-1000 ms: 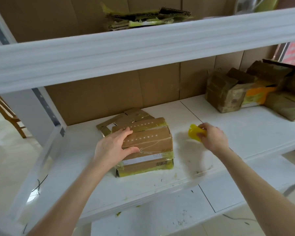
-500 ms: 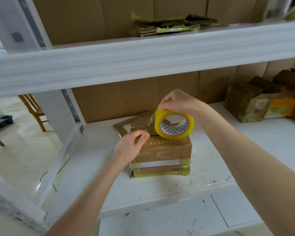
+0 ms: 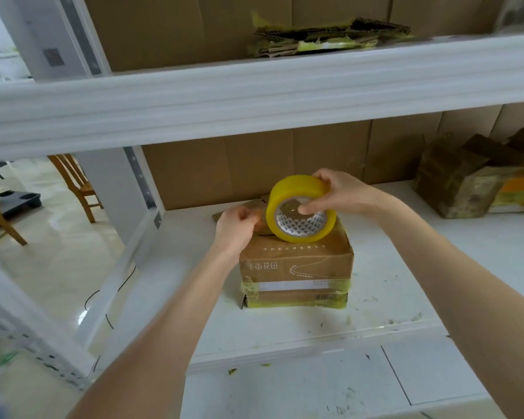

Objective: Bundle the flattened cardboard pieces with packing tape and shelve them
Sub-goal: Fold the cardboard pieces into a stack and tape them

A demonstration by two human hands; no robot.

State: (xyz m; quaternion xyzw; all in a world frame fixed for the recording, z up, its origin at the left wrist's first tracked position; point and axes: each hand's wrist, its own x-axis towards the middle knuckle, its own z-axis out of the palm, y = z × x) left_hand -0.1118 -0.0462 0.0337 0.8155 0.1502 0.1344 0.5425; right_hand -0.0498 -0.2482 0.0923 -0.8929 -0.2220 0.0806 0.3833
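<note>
Taping on the white shelf (image 3: 406,267), over the cardboard stack (image 3: 297,264).
Top pieces may slide when pulled; right hand (image 3: 339,195) grips the tape roll (image 3: 300,213) just above, left hand (image 3: 236,228) curls at its edge, hold unclear: the end could slip.

Tape: a yellow roll of packing tape (image 3: 301,217) stands on edge atop the stack, core facing the camera.
Right: the right hand (image 3: 341,195) grips the roll, thumb inside the core.
Left: the left hand (image 3: 235,226) is curled just beside the roll; what it holds is unclear.
Stack: a stack of flattened brown cardboard pieces (image 3: 297,267) lies on a white metal shelf (image 3: 400,291).
</note>
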